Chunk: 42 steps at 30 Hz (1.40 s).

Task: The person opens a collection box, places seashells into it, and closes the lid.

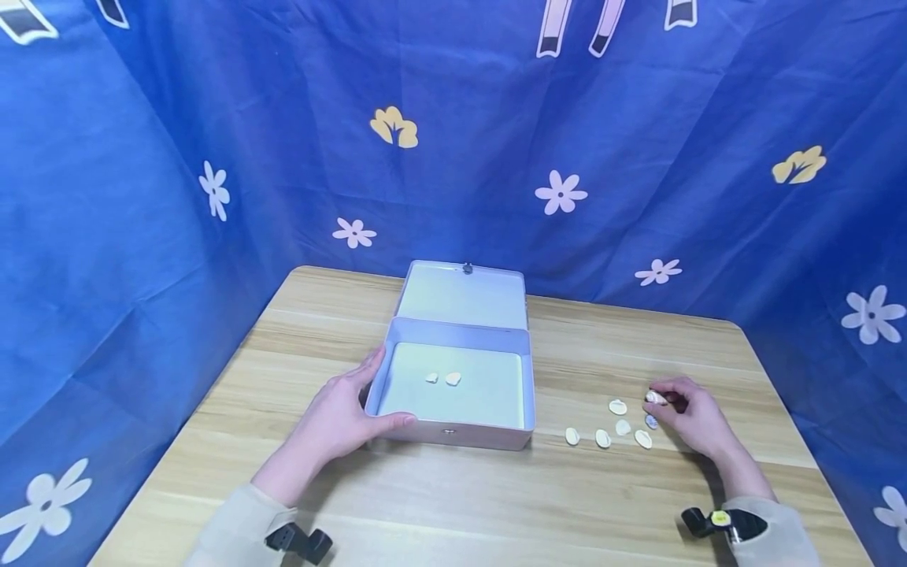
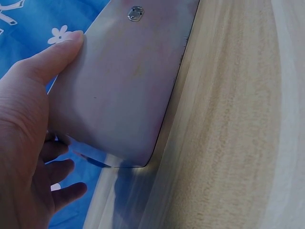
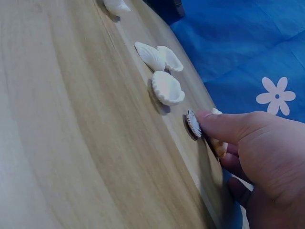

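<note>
A pale metal box (image 1: 489, 438) lies on the table with its lid (image 1: 464, 295) tipped back. My left hand (image 1: 338, 413) holds the box's front left corner, thumb on the front rim and fingers along the left side. Two small white seashells (image 1: 453, 379) lie inside the box. To its right, my right hand (image 1: 697, 417) pinches a whitish-brown spiral seashell (image 1: 656, 397) between thumb and fingers; in the right wrist view that shell is partly hidden behind the thumb. Just beside the thumb is a small bluish scallop-like shell (image 3: 193, 124) on the table.
Several white shells (image 1: 603, 439) are scattered on the wooden table (image 1: 567, 504) between the box and my right hand. One ribbed white shell (image 3: 167, 88) lies close to the bluish one. A blue flower-patterned cloth (image 1: 468, 157) hangs behind and at both sides.
</note>
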Each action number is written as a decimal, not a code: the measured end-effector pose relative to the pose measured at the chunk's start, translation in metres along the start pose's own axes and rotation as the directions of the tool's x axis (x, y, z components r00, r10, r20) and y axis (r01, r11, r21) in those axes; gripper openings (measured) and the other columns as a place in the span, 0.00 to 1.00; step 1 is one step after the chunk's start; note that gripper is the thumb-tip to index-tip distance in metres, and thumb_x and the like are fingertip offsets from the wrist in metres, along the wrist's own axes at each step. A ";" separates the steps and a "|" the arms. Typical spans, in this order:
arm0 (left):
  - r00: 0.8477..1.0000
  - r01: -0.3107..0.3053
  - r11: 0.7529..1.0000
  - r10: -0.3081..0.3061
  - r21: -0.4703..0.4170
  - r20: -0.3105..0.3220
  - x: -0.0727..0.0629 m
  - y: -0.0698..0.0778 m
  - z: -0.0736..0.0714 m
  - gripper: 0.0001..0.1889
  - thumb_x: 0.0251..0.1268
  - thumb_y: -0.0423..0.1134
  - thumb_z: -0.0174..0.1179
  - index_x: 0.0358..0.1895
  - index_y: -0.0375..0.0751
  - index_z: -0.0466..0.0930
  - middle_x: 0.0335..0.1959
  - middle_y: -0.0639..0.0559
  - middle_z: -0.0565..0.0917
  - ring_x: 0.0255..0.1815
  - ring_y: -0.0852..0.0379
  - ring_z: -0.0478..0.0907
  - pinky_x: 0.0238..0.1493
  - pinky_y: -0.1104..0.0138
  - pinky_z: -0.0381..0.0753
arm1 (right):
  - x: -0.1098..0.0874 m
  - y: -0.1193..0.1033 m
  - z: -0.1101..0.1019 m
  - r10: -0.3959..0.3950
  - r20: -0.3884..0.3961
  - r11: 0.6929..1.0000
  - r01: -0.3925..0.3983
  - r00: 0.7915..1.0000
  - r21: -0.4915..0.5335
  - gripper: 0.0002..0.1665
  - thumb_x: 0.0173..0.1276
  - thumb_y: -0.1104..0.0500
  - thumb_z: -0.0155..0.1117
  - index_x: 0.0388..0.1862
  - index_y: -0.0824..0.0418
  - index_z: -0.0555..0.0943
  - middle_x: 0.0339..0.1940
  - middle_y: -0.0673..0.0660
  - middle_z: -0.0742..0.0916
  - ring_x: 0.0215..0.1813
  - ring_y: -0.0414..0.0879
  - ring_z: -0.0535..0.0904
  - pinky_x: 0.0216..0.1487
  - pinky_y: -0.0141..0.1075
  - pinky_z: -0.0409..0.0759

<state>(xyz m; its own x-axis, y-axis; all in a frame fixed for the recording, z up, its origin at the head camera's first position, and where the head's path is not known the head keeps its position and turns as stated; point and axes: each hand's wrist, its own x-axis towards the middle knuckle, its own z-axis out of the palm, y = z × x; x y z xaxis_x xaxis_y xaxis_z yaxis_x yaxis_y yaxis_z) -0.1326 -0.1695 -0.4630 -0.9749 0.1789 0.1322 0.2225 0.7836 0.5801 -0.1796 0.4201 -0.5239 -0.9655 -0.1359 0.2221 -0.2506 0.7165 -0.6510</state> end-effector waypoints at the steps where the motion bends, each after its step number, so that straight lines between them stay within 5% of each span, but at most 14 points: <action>1: 1.000 0.000 1.000 0.000 -0.002 0.000 0.000 0.000 0.000 0.69 0.45 0.81 0.71 0.84 0.38 0.57 0.82 0.44 0.63 0.77 0.35 0.66 0.75 0.42 0.68 | 0.000 0.000 0.000 -0.006 -0.001 1.000 0.006 1.000 -0.011 0.19 0.65 0.63 0.80 0.53 0.70 0.87 0.46 0.59 0.86 0.43 0.39 0.79 0.42 0.23 0.76; 20: 1.000 -0.008 1.000 0.008 -0.006 -0.009 -0.001 -0.003 0.003 0.69 0.46 0.80 0.71 0.84 0.36 0.58 0.81 0.44 0.63 0.77 0.34 0.66 0.74 0.41 0.68 | 0.004 -0.032 -0.012 0.028 -0.019 0.999 -0.029 0.999 -0.015 0.22 0.72 0.54 0.77 0.58 0.66 0.86 0.38 0.55 0.89 0.37 0.40 0.82 0.37 0.29 0.79; 42: 1.000 -0.004 1.000 0.003 -0.010 -0.012 0.000 -0.003 0.003 0.69 0.45 0.81 0.71 0.84 0.38 0.57 0.82 0.45 0.63 0.77 0.34 0.66 0.75 0.41 0.67 | 0.023 -0.098 -0.002 -0.066 -0.011 0.997 0.066 0.998 0.047 0.19 0.68 0.57 0.79 0.56 0.61 0.88 0.35 0.50 0.89 0.39 0.44 0.84 0.40 0.29 0.81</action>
<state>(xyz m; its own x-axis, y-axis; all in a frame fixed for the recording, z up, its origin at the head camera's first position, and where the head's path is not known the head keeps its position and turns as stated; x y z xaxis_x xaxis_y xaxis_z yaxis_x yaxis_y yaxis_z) -0.1336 -0.1698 -0.4670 -0.9741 0.1743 0.1441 0.2259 0.7772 0.5872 -0.1770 0.3485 -0.4537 -0.9460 -0.1751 0.2728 -0.3173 0.6727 -0.6684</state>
